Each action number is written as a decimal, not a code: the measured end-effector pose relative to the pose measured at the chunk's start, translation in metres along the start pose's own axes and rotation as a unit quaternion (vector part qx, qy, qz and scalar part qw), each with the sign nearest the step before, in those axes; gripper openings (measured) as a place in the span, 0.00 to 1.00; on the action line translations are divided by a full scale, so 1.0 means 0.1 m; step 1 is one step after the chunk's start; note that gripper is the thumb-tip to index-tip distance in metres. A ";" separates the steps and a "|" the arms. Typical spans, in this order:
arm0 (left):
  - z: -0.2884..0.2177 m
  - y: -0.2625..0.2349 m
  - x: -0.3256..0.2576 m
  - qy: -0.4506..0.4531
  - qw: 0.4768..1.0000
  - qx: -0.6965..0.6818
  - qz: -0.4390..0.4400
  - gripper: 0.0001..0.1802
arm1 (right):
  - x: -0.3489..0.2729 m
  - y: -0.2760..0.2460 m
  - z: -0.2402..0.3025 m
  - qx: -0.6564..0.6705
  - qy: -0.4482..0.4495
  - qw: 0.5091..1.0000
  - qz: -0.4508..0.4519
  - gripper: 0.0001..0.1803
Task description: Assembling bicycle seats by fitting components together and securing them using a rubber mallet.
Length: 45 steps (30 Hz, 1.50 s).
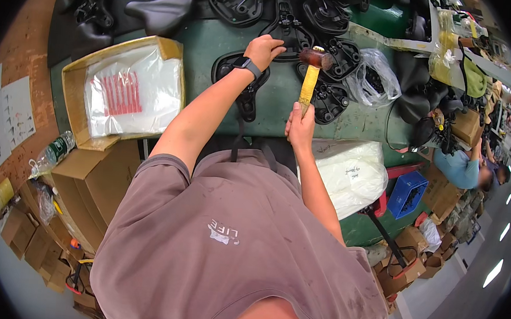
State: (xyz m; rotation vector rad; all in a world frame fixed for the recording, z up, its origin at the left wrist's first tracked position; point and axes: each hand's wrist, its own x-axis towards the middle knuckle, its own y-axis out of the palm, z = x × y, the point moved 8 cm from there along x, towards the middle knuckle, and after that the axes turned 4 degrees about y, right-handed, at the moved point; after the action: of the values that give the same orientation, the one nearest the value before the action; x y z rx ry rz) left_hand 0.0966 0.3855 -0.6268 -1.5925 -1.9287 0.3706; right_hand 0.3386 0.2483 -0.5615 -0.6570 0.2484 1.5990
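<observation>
An open, shallow cardboard box [73, 99] sits at the left of the green worktable [201, 49], lined with a translucent white plastic bag [156, 93] printed with red stripes; what the bag covers cannot be made out. At the right, a crumpled clear plastic bag [384, 79] holds small black pieces. Below the table edge on that side is a blue plastic crate [394, 199], its contents too dark to tell. A white plastic sack [352, 175] lies just beside the right forearm.

The right hand [301, 126] grips a hammer with a brown head and a yellow-wrapped handle [310, 83], its fingers closed around the lower handle. The head is raised in front of several black plastic saddle bases, hiding part of them. The left hand [265, 51] has its fingers bent over the wide end of a black saddle base with its nose pointing away [287, 28]; whether it pinches anything cannot be told. The left wrist, wearing a dark watch [249, 68], covers part of another black saddle base, nose toward the body [247, 102].

A smooth dark-grey padded saddle [161, 9] lies beyond the shallow box. A clear plastic bottle [56, 150] rests left of the table, near a brown carton [109, 176].
</observation>
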 end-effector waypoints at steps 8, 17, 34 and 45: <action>0.05 0.15 -0.05 -0.045 0.996 0.038 0.062 0.20 | 0.35 -0.03 0.16 -0.062 -0.015 0.998 0.011 0.22; 0.74 -0.17 -0.48 -0.434 0.698 -0.532 -0.205 0.21 | 0.72 0.27 -0.09 -0.391 -0.102 0.915 -0.002 0.19; -0.28 0.92 0.63 -0.056 0.996 -0.071 0.005 0.15 | 0.36 -0.60 0.11 0.066 0.027 0.996 -0.047 0.17; 0.06 1.29 0.64 -0.319 0.877 -0.227 0.280 0.20 | 0.56 -0.57 -0.13 0.036 0.032 0.998 -0.037 0.21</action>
State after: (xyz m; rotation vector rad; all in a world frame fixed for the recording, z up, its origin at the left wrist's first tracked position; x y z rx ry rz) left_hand 0.1888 0.4782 -0.6873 -2.6119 -2.0689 0.8067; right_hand 0.3969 0.2965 -0.5901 -0.6554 0.3224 1.4927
